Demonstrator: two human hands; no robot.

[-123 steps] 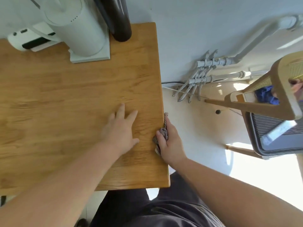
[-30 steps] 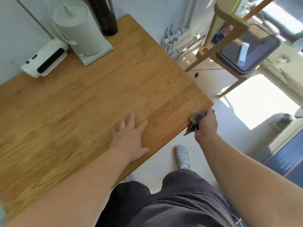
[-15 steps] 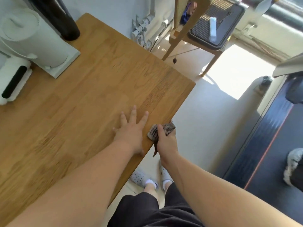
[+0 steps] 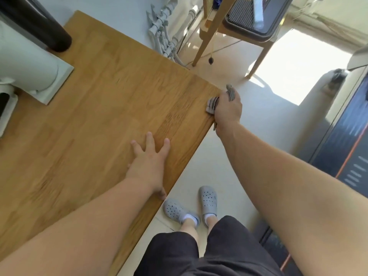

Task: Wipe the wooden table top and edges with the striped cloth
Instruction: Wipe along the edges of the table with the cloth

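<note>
Sunlit pale floor (image 4: 229, 156) lies beside the wooden tabletop (image 4: 103, 108), whose far right corner serves as the landmark. At that corner the right hand (image 4: 227, 110) is clamped on the striped cloth (image 4: 212, 103) (bunched, partly hidden under the fingers), pressing it against the edge. Nearer the person from the corner, the left hand (image 4: 149, 166) rests flat on the wood, fingers spread, holding nothing.
</note>
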